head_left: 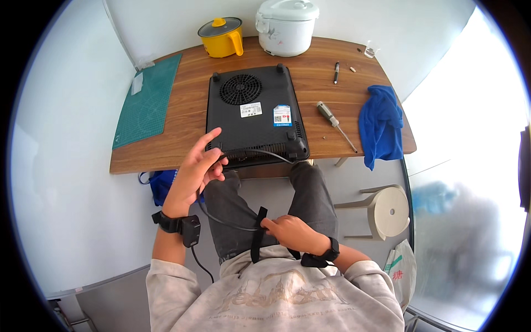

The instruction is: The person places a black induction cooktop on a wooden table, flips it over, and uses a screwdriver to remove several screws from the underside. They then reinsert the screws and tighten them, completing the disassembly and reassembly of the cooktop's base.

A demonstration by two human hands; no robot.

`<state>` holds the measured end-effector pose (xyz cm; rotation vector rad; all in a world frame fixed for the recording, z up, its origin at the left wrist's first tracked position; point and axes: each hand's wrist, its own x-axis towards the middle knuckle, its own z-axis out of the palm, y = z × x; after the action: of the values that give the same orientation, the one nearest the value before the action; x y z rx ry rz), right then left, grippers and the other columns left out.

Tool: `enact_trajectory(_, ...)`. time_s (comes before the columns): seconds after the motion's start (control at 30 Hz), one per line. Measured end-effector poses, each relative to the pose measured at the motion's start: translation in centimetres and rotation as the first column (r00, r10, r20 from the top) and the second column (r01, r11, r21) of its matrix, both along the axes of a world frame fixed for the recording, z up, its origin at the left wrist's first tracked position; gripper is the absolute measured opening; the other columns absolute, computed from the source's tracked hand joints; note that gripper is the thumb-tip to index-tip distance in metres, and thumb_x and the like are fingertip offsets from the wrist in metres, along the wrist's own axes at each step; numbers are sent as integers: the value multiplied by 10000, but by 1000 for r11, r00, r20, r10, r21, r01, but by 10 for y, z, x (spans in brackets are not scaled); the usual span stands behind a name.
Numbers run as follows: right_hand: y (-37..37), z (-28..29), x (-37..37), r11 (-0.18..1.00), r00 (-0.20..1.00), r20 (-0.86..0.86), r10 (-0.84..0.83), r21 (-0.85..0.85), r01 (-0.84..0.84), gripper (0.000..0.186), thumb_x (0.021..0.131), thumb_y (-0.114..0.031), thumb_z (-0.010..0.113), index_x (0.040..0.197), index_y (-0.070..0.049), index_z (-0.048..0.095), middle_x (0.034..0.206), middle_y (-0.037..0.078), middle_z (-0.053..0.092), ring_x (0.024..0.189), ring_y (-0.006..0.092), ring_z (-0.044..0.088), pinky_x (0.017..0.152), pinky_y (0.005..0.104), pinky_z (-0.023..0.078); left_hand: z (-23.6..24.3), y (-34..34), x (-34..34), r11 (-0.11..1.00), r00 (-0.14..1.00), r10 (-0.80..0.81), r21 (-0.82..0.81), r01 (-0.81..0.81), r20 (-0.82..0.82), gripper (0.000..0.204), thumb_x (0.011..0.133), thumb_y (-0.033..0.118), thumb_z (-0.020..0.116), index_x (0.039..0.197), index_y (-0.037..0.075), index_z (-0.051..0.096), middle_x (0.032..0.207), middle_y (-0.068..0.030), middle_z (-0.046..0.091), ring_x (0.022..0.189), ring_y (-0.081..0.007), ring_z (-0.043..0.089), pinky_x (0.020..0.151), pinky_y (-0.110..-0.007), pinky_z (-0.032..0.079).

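A black induction cooker lies underside up at the table's near edge, its round fan grille at the far end. From its near right corner a black power cord runs to my left hand, loops down and reaches my right hand. The left thumb and lower fingers close around the cord, while the index finger points outward. Over my lap, my right hand pinches a black strap where the cord meets it. The cord's end is hidden there.
Right of the cooker lie a screwdriver, a black pen and a blue cloth over the edge. A green cutting mat lies left. A yellow pot and white rice cooker stand behind. A stool stands right.
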<state>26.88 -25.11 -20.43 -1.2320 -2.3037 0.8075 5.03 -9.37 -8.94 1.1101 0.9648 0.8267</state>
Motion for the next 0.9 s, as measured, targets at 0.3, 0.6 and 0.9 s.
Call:
enact_trajectory(0.3,11,88,-6,915,994,-54,97,398,-67,501,744,10,653,1237,-66,610,790,44,515,733,237,528,649,364,486,-35,-11,-51,972,994,75,230,-54,-85,395,1064,262,506,1398,52,539,1356,-120,600,1223,-198,588,996,-342,484)
enact_trajectory(0.6,71,184,-16,811,998,-40,48,585,-16,607,650,65,665,1218,-143,711,776,15,495,683,169,526,494,298,443,-5,-69,-68,707,933,-106,634,313,-343,385,1059,342,503,968,4,663,984,-166,697,931,-238,679,897,-337,492)
enact_trajectory(0.9,162,197,-11,911,987,153,44,399,-102,189,922,-177,663,1073,-82,599,760,157,653,758,368,667,653,471,519,-20,-43,-92,938,845,217,137,-320,489,416,1066,469,460,833,126,424,588,54,284,482,-68,261,436,-232,302)
